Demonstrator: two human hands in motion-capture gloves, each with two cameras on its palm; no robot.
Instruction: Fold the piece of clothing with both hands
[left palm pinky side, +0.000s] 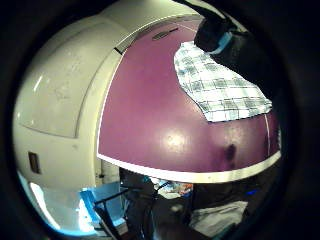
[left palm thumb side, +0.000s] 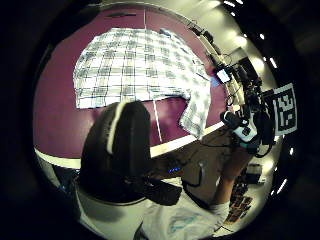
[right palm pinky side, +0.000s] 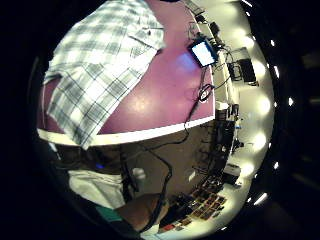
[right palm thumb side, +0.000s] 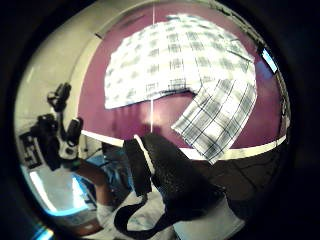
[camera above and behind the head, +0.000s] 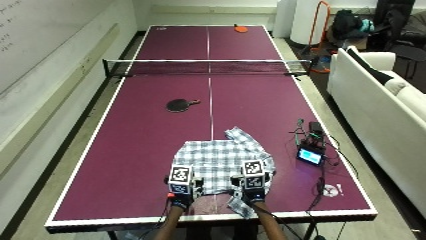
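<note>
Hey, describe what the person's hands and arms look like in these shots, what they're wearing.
Both hands wear black gloves: the left hand and the right hand. A glove finger seen in the left thumb side palm view carries a pale stripe along its length. The forearms below the gloves show no sleeves in the outside view.

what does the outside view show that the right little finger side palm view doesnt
Only the outside view shows the net, a black paddle, an orange paddle, the sofa and both gloved hands, left hand and right hand, at the shirt's near edge. Only the palm view shows the floor under the table's end and a sleeve hanging over the edge. Both show the plaid shirt on the purple table and the lit device.
</note>
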